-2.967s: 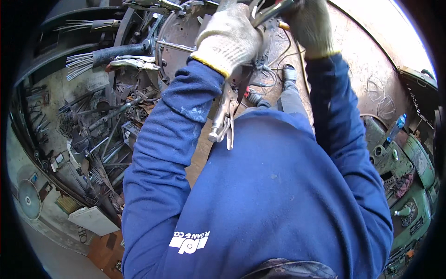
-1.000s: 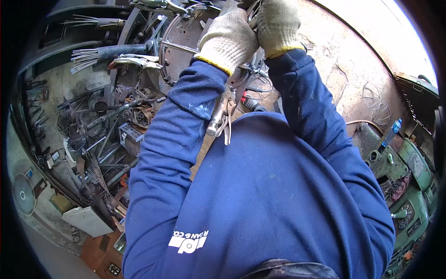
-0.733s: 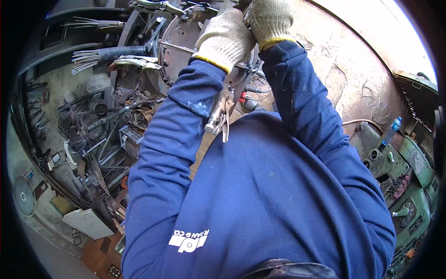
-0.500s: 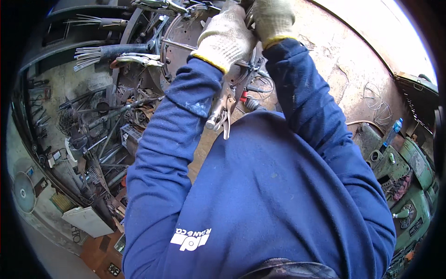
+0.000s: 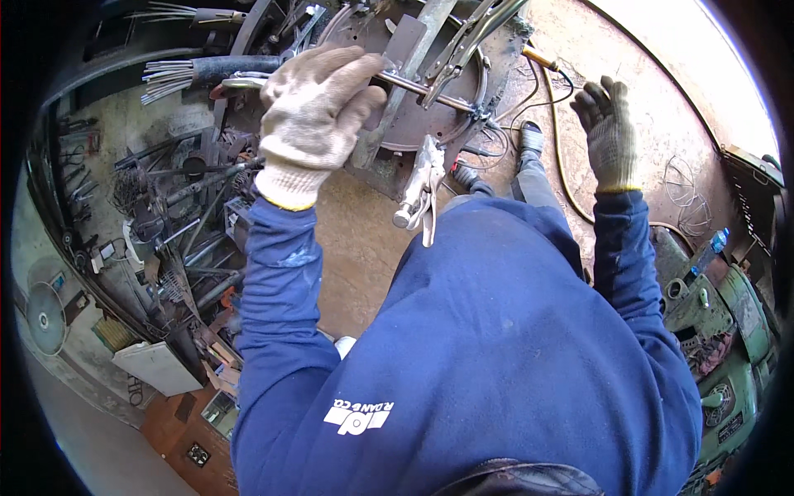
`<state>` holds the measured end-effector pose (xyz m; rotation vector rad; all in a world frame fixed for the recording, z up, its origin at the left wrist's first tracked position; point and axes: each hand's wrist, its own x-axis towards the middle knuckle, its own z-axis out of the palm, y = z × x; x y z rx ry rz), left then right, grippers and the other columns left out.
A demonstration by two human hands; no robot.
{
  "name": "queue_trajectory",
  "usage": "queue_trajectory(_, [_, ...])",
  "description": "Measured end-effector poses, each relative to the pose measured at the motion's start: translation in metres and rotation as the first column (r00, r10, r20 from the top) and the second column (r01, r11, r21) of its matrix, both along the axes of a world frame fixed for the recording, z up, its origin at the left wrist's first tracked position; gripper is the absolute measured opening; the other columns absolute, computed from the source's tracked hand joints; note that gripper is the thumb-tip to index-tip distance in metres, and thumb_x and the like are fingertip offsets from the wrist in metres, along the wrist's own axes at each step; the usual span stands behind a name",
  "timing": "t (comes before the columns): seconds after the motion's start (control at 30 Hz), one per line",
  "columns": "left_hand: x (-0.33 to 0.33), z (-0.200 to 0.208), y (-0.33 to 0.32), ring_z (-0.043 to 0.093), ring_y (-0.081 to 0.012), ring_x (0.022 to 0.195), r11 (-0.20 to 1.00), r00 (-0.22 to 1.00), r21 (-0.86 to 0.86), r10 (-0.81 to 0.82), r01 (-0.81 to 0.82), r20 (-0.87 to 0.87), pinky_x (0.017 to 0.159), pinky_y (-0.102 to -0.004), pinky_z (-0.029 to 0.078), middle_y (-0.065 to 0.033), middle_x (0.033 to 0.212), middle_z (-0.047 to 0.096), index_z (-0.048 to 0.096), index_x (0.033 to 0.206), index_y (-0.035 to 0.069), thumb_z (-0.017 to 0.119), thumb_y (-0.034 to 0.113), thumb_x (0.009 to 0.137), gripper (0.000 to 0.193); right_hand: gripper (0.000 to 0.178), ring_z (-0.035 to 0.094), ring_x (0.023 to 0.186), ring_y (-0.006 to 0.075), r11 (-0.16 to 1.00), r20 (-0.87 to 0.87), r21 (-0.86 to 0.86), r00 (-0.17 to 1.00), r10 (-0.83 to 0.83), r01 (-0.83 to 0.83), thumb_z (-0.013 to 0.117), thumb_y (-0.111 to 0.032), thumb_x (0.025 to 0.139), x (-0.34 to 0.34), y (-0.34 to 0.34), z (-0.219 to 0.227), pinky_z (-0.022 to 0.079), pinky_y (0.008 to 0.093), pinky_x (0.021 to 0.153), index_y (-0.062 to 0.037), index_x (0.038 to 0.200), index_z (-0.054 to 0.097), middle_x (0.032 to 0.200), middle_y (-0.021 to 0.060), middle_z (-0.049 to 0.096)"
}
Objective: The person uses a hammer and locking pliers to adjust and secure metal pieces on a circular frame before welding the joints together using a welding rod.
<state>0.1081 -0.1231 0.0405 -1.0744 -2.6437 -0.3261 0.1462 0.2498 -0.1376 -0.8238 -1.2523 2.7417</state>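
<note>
My left hand [image 5: 310, 116], in a soiled knit glove, hovers over the left side of the metalwork with its fingers stretched out to the right. Its fingertips are close to a thin steel rod [image 5: 451, 101]; I cannot tell whether they touch. Off to the right, my right hand [image 5: 610, 136] is raised with gloved fingers apart and nothing in it. Between the hands lies a flat steel bar [image 5: 426, 37] across a round metal ring [image 5: 480, 78]. Long locking pliers [image 5: 471, 41] reach the rod from above. Another pair of locking pliers [image 5: 423, 190] hangs at the near edge.
Dark tubes holding thin rods [image 5: 236, 69] stand at the far left, above piled scrap metal [image 5: 194, 190]. A yellow-handled tool [image 5: 539, 56] with a cable and a hose [image 5: 562, 182] lie by my feet [image 5: 531, 140]. A green machine [image 5: 728, 331] stands right.
My hands have parted from the far middle: the left moved left and nearer, the right swung right and opened. The flat bar, rod and long pliers are now uncovered.
</note>
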Motion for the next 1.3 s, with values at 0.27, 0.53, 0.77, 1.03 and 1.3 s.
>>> queue_trajectory(0.27, [-0.015, -0.021, 0.008, 0.068, -0.0258, 0.104, 0.999, 0.995, -0.043, -0.026, 0.03, 0.101, 0.089, -0.0395, 0.055, -0.0012, 0.107, 0.072, 0.078, 0.111, 0.021, 0.079, 0.026, 0.085, 0.027, 0.045, 0.07, 0.099, 0.023, 0.971, 0.132, 0.147, 0.977, 0.169, -0.188, 0.06, -0.031, 0.107, 0.015, -0.02, 0.008, 0.057, 0.0377, 0.093, 0.0024, 0.137, 0.059, 0.116, 0.0132, 0.068])
queue_trajectory(0.53, [-0.023, -0.018, 0.005, 0.067, -0.0268, 0.098, 0.997, 0.971, 0.001, -0.07, 0.072, 0.228, 0.084, -0.0405, 0.053, -0.0041, 0.1, 0.07, 0.078, 0.105, 0.018, 0.076, 0.023, 0.087, 0.018, 0.048, 0.071, 0.095, 0.0201, 0.946, 0.093, 0.167, 0.96, 0.265, -0.277, 0.066, -0.033, 0.103, 0.008, -0.043, 0.011, 0.059, 0.0332, 0.088, 0.0036, 0.133, 0.061, 0.111, 0.0127, 0.07])
queue_trajectory(0.77, [-0.038, -0.01, -0.012, 0.071, -0.0177, 0.098, 0.937, 0.798, 0.338, -0.138, -0.087, 0.587, 0.086, -0.0302, 0.057, -0.0075, 0.109, 0.076, 0.074, 0.118, 0.004, 0.073, 0.011, 0.096, 0.023, 0.053, 0.064, 0.107, 0.024, 0.964, -0.071, 0.012, 0.961, 0.266, -0.266, 0.056, -0.04, 0.108, 0.003, -0.052, -0.001, 0.051, 0.0419, 0.101, 0.0027, 0.139, 0.056, 0.113, 0.0094, 0.066])
queue_trajectory(1.03, [-0.038, 0.024, 0.05, 0.069, -0.02, 0.107, 0.826, 0.794, 0.489, -0.087, -0.281, 0.602, 0.092, -0.0296, 0.058, -0.0157, 0.12, 0.072, 0.058, 0.137, -0.005, 0.059, 0.012, 0.105, 0.036, 0.061, 0.064, 0.087, 0.0165, 0.948, -0.396, 0.316, 0.904, 0.16, -0.029, 0.062, -0.055, 0.101, -0.071, -0.083, 0.076, 0.054, 0.0319, 0.081, -0.0001, 0.128, 0.062, 0.101, 0.007, 0.066])
queue_trajectory(1.3, [-0.048, 0.043, 0.112, 0.069, -0.0244, 0.102, 0.955, 0.455, 0.062, 0.08, -0.289, 0.887, 0.091, -0.0378, 0.053, -0.0181, 0.11, 0.072, 0.066, 0.126, 0.0, 0.049, 0.021, 0.105, 0.034, 0.036, 0.059, 0.067, 0.0089, 0.649, -0.337, 0.73, 0.939, 0.072, 0.212, 0.079, -0.035, 0.094, -0.102, -0.117, 0.108, 0.048, 0.0257, 0.059, -0.0004, 0.098, 0.071, 0.078, 0.0017, 0.067])
